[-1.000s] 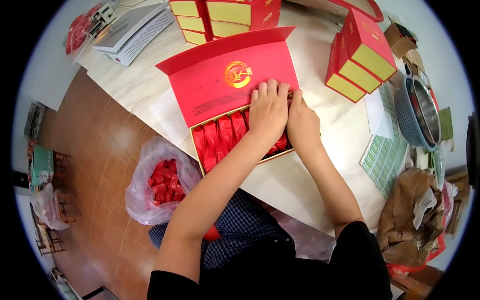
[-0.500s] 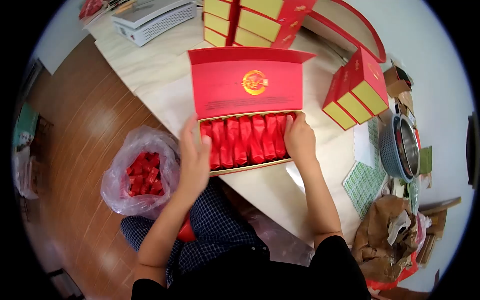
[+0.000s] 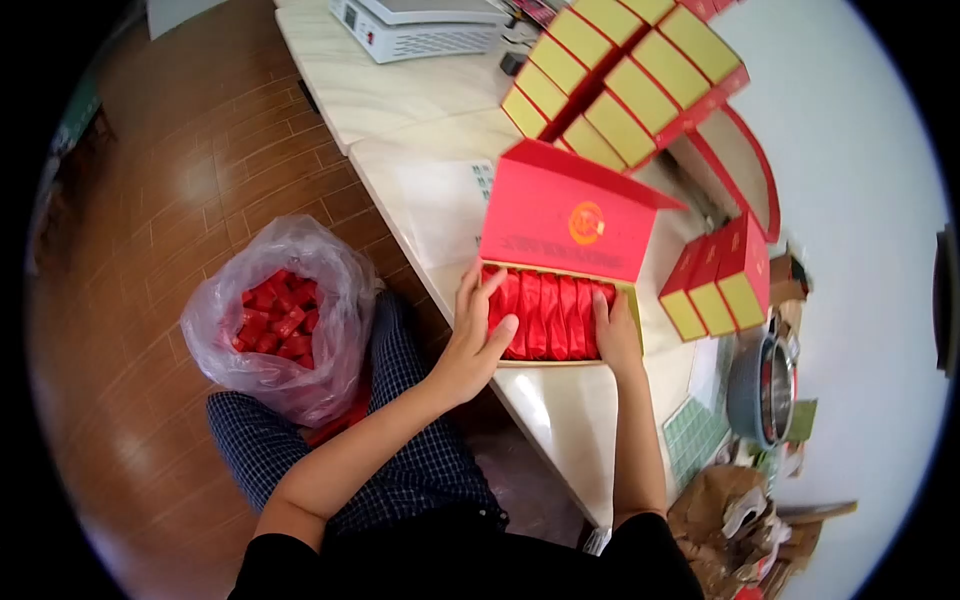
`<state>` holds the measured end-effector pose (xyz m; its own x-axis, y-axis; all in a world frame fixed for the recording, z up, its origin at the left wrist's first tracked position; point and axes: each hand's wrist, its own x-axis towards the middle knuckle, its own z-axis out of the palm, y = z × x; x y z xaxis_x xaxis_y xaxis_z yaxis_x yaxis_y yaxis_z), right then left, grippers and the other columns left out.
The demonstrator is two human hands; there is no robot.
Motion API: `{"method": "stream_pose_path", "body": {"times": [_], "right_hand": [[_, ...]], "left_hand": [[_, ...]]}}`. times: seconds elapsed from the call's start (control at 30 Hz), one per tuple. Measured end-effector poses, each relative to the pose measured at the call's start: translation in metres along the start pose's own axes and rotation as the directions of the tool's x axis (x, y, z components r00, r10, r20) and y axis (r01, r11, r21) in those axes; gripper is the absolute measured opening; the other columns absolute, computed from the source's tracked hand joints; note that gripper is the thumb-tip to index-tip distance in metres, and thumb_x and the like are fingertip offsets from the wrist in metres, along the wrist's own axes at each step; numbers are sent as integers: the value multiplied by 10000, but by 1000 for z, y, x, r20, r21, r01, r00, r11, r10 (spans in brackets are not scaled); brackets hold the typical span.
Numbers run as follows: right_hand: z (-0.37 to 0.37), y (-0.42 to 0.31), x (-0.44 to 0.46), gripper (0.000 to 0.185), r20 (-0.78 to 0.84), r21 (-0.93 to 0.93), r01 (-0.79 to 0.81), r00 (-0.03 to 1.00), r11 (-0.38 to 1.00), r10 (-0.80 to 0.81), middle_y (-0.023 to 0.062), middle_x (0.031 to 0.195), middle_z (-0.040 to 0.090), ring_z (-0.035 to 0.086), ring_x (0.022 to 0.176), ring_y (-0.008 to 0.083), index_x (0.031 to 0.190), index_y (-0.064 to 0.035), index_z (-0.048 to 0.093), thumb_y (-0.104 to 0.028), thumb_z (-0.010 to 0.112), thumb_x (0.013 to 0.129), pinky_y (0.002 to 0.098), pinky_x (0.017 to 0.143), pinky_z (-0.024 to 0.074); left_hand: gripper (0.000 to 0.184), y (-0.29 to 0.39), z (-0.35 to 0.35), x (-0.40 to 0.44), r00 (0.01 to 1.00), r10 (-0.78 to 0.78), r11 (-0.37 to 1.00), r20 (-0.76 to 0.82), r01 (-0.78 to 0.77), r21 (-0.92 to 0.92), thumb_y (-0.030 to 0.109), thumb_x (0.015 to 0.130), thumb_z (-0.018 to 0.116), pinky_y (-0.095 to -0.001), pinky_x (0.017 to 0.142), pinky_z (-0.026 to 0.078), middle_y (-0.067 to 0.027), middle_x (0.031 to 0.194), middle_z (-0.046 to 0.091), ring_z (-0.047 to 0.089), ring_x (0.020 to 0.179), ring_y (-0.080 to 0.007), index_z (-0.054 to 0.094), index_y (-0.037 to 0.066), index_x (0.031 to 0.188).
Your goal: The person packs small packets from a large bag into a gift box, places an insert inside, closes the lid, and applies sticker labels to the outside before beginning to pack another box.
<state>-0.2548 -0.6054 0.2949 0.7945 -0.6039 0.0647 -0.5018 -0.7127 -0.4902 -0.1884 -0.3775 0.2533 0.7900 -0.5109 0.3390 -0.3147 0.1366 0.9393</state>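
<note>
Hands (image 3: pixel 622 338) — open box (image 3: pixel 545 205) (red) between.

An open red box (image 3: pixel 545 225) sits at the edge of the table (image 3: pixel 410 140), lid raised, with red packets (image 3: pixel 550 318) upright in a row inside. The left hand (image 3: pixel 474 335), thumb and fingers spread, is at its left end; the right hand (image 3: pixel 619 337) is at its right end, thumb by the last packet. Beyond stand stacked boxes (image 3: pixel 650 75) and a scale (image 3: pixel 440 38). A plastic bag (image 3: pixel 215 335) of small red packs (image 3: pixel 282 318) rests beside the person's leg (image 3: pixel 400 345).
</note>
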Motion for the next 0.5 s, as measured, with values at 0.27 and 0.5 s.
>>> {"method": "stream_pose_path", "body": {"times": [0.27,0.5], "right_hand": [[12,-17,-25,413,-359,-331,226,868,916,-343,265,1289,489,464,1185,394,1286,61,444,-147,529,939,455,1042,333],[126,-207,-85,277,-240,67,721,683,690,-691,196,1138,555,524,1073,306,1130,47,541,-37,552,867,395,981,379]], "left_hand": [[279,-24,-114,-55,921,-73,997,-383,57,-53,160,962,501,-334,1011,355,-116,1282,454,437,1208,-225,523,48,1217],[214,-76,-269,-118,446,-221,975,-868,92,-201,183,997,456,-272,905,402,-51,1067,550,513,992,-132,541,35,1126]]}}
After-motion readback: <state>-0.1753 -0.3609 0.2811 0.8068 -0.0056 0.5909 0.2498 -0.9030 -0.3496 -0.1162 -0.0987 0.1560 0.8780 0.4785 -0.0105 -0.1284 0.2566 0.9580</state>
